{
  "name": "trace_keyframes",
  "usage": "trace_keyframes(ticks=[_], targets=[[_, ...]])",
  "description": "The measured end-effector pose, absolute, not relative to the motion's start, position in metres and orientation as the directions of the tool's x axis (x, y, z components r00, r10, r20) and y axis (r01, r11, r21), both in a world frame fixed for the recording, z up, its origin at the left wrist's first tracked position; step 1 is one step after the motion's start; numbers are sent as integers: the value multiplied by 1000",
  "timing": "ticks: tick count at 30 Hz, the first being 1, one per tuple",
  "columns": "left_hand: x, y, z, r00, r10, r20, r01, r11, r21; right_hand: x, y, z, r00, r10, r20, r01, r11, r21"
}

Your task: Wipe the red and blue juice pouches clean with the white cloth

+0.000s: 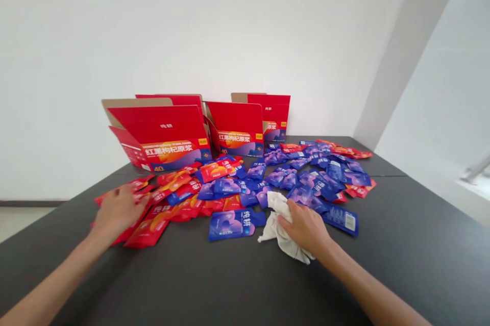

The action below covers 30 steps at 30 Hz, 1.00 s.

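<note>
My right hand [304, 226] is closed on a crumpled white cloth [276, 224] that rests on the dark table [229, 285]. Just left of the cloth lies a single blue pouch [233, 224], flat on the table. My left hand [117, 211] lies with fingers spread on several red pouches [153, 226] at the left of the heap. Behind both hands spreads a pile of red and blue pouches [291, 175], red mostly left, blue mostly right.
Three opened red cartons stand against the white wall: a large carton [164, 134] at left, a middle carton [237, 129] and a right carton [273, 117]. The table's right edge runs beside a pale floor [440, 178].
</note>
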<state>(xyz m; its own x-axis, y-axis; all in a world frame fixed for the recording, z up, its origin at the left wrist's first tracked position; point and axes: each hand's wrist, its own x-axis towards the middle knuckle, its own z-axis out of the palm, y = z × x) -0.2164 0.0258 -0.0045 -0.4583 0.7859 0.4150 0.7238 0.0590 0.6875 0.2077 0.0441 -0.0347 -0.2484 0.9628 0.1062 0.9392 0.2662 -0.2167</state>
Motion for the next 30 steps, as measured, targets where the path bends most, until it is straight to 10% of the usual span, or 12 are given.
trace_keyframes(ticks=[3,8,15,30], targets=[[-174,53,18,-265,732,628,934,34,355,205,41,-32,-260,958,123,938,281,-204],[-51,140,31,144,900,411,935,-260,243,203,38,-28,-250,962,112,939,269,-213],[62,200,-30,283,944,168,910,-319,263,205,43,-32,-242,965,101,932,260,-254],[38,152,1,124,921,370,843,-294,450,209,46,-33,-248,962,113,928,270,-256]])
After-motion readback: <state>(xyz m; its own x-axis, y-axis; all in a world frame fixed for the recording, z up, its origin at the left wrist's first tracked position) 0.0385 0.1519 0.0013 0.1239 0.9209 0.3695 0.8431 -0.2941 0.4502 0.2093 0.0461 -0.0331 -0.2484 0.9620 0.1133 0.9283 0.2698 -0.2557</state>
